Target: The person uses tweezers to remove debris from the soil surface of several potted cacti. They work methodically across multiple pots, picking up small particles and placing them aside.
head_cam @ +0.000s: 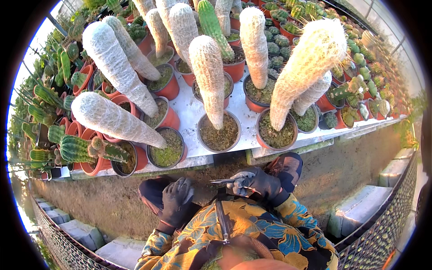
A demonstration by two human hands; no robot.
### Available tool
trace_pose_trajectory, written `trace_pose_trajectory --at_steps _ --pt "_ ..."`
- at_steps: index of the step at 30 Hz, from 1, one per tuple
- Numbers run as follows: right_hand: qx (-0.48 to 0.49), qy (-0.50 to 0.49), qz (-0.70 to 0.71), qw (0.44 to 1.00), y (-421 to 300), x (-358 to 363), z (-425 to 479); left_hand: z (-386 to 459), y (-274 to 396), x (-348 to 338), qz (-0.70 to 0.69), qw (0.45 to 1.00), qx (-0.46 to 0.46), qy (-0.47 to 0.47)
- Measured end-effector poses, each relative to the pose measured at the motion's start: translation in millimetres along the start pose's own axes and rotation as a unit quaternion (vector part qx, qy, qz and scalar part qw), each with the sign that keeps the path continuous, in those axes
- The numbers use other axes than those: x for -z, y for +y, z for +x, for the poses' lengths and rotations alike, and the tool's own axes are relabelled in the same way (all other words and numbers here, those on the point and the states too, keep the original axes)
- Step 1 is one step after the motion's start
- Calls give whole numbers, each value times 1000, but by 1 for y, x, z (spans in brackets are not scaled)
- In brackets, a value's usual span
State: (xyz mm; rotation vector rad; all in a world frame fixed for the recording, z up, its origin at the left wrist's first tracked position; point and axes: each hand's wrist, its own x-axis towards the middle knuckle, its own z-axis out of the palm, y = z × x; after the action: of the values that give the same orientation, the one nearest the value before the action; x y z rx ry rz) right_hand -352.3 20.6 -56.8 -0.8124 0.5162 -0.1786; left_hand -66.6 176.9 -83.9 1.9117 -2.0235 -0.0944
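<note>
My right hand point(258, 184), in a dark work glove with grey finger fronts, grips a slim pointed metal tool point(220, 181). Its tip points left; the fingers hide the rest, so its kind is unclear. My left hand point(176, 201), gloved alike, rests by my left knee with curled fingers; whether anything lies inside them cannot be made out. In front of both hands, white woolly columnar cacti stand in round pots on a white bench point(192, 148). Nearest are a left-leaning cactus point(116, 118), a fairly upright one point(207, 74) and a thick right-leaning one point(300, 67).
Small potted cacti crowd the bench's left side point(71, 148) and right side point(357, 84). A green columnar cactus point(214, 28) stands farther back. Behind me, concrete blocks point(359, 206) and dark mesh point(381, 216) border the dirt path point(337, 168).
</note>
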Motion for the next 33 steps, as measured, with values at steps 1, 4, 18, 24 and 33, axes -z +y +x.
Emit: trace_pose_trajectory --at_steps 1,4,18,24,33 --pt "17 2 -3 1000 5 2 0 -10 -10 0 62 998 -6 16" --pt "9 -38 47 998 23 24 2 -25 -33 9 124 992 8 13" --pt "-89 -21 58 994 49 35 0 -45 -52 13 169 983 52 53" --pt "-126 -11 86 988 50 16 4 -56 -56 13 202 975 71 62" --pt "-85 13 71 994 40 1 11 -76 -63 15 195 975 96 40"
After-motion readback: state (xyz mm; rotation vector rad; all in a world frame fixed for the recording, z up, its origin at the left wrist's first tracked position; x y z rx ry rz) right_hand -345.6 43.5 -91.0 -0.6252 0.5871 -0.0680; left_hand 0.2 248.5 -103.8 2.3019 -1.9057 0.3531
